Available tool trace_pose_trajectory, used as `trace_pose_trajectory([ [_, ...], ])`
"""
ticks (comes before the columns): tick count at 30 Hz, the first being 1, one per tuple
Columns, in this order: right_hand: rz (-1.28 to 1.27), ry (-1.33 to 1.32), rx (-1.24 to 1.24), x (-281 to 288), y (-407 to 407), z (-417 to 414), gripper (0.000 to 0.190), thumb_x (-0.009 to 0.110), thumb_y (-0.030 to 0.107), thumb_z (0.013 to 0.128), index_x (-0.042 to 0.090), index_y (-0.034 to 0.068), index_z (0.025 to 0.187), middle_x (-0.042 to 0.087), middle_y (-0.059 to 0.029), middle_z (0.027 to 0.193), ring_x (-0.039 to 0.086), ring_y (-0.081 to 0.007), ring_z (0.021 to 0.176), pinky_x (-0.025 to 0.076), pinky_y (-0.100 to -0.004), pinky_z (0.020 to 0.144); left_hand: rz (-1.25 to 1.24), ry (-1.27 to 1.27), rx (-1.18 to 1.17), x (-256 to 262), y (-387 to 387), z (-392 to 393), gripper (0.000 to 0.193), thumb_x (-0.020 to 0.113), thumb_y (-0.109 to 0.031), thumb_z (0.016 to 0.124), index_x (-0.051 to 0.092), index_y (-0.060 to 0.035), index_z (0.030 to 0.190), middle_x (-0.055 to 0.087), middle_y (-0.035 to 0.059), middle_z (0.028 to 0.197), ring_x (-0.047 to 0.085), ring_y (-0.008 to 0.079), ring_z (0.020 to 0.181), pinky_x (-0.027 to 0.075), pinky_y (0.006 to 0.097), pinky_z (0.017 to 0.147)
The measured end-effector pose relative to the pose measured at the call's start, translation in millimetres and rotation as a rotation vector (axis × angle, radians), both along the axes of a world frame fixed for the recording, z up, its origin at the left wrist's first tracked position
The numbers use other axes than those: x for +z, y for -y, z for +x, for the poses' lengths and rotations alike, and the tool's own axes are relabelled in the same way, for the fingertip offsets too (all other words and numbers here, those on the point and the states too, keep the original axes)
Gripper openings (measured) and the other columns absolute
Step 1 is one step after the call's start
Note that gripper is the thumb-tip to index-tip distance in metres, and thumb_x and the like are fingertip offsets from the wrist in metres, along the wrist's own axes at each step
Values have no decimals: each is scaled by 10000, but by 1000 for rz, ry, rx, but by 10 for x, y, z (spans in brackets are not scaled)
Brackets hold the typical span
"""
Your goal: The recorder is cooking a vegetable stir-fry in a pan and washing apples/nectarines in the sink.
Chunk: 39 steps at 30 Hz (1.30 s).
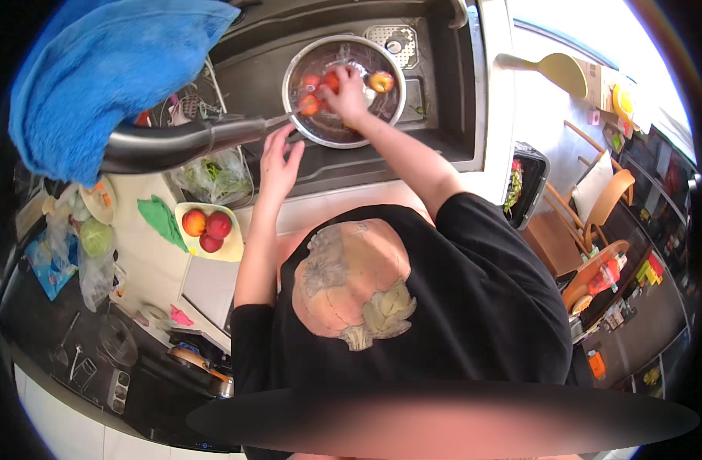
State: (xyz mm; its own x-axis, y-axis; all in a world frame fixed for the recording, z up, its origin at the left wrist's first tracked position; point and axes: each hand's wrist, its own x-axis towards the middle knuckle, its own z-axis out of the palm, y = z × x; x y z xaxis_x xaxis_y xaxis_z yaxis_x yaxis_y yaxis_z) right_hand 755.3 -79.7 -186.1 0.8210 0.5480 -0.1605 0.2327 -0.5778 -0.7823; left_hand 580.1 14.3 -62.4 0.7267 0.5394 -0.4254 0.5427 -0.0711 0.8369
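Observation:
A round metal bowl [288, 95] stands in the dark sink [244, 77], holding water and several red and yellow-red fruits. My right hand [349, 98] reaches into it, fingers curled around a red fruit [330, 81]. Beside that hand lie another red fruit [310, 105] and, towards the right wall, a yellow-red apple-like fruit [381, 81]. Water runs from the dark metal faucet [236, 133] into the bowl's left side. My left hand [280, 161] is by the bowl's lower left rim, fingers apart and holding nothing; whether a fingertip touches the rim is unclear.
A blue towel [121, 80] hangs over the faucet. Left of me are a pale dish [231, 244] of red fruits, a green cloth [160, 219] and bagged greens [213, 175]. A drain strainer [405, 49] sits behind the bowl. A black bin [532, 184] is at right.

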Motion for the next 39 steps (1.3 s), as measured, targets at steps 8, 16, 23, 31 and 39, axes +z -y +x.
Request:
trace_pose_trajectory([
  [8, 337, -115, 281, 1153, 15, -598, 519, 574, 247, 887, 454, 109, 1372, 350, -258, 1406, 333, -478, 1294, 309, -497, 1075, -1118, 175, 615, -343, -47, 496, 647, 371, -594, 955, 474, -57, 1301, 534, 122, 1289, 520, 252, 1187, 434, 418, 1012],
  [16, 45, -98, 101, 754, 566, -6, 320, 522, 224, 915, 609, 132, 1208, 587, -176, 1225, 557, -356, 1099, 436, -466, 950, -1438, 390, 615, -179, -298, 745, 392, 495, -347, 961, 564, 7, 1116, 582, 201, 1210, 573, 384, 1093, 555, 500, 820],
  [23, -600, -43, 763, -179, 794, 8, 508, 662, 298, 800, 530, 174, 1275, 354, -197, 1404, 517, -429, 1123, 456, -451, 973, -2040, 507, 393, -155, -139, 838, 479, 511, -411, 938, 475, 24, 1135, 469, 168, 1075, 521, 250, 778, 481, 315, 530],
  [31, 105, -1140, 15, 323, 216, -3, 471, 629, 266, 833, 515, 86, 1253, 636, -127, 1105, 621, -271, 980, 519, -376, 815, -1671, 496, 560, 89, -436, 428, 466, 587, -330, 906, 481, 59, 1140, 566, 199, 1176, 583, 344, 1094, 568, 443, 810],
  [39, 725, -1870, -209, 975, -326, -278, 523, 405, 458, 941, 522, 13, 1189, 634, -197, 1053, 603, -231, 657, 486, -290, 560, -737, 197, 392, 339, -523, -188, 431, 639, -76, 784, 502, -75, 1193, 557, 91, 999, 620, 223, 932, 536, 375, 813],
])
